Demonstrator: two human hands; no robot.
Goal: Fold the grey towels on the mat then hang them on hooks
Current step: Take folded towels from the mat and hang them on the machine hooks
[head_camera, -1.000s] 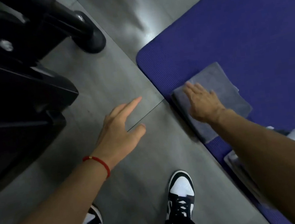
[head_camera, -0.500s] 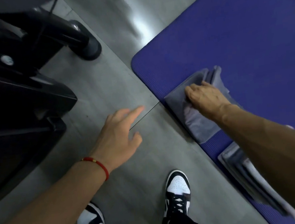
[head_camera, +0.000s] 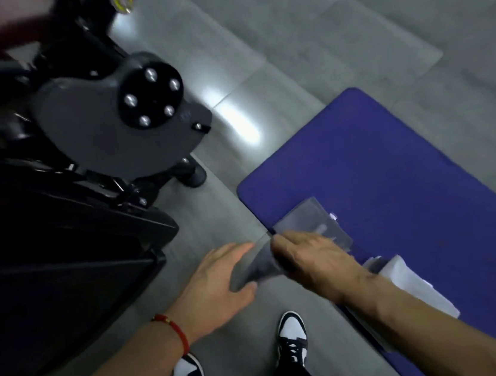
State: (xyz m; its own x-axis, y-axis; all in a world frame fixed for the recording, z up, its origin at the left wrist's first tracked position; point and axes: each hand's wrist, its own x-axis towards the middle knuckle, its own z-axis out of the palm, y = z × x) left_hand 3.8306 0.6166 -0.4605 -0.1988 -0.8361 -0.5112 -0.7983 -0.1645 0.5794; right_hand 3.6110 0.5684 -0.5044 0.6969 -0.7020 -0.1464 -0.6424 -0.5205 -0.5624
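Grey towel (head_camera: 307, 224) now lifted, blurred, folded, in both hands.

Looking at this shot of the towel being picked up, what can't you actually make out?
- Head view: hooks not in frame.
- Grey towel: motion-blurred, fold lines unclear; right hand covers its near part.
- Left hand: its fingers are at the towel's edge, grip unclear.
- Pale cloths on the mat: partly hidden by the right forearm.
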